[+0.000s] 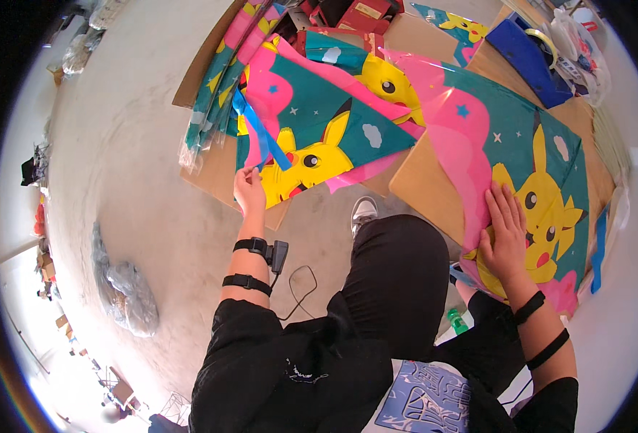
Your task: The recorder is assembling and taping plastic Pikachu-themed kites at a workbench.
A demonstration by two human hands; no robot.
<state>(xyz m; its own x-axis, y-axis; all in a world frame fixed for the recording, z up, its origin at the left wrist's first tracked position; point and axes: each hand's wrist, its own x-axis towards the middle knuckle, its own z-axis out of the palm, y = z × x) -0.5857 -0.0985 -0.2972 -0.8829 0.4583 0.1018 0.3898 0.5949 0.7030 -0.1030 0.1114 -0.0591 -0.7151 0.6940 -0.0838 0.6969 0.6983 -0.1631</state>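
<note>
My left hand (249, 190) is closed in a pinch at the near left edge of a printed kite (362, 148), green and pink with a yellow cartoon figure. A blue ribbon (259, 130) lies over that kite, its lower end beside my fingertips. My right hand (505, 227) lies flat, fingers stretched out, on a second kite (445, 137) of the same print. This one is spread over the cardboard on the right, and another blue ribbon (600, 249) hangs at its right edge.
Rolled kites in clear plastic (214, 101) lie at the far left of the cardboard (427, 187). A blue tape dispenser (528, 61), a plastic bag (584, 54) and red boxes (358, 16) stand at the back. A grey plastic bag (127, 296) rests on the floor.
</note>
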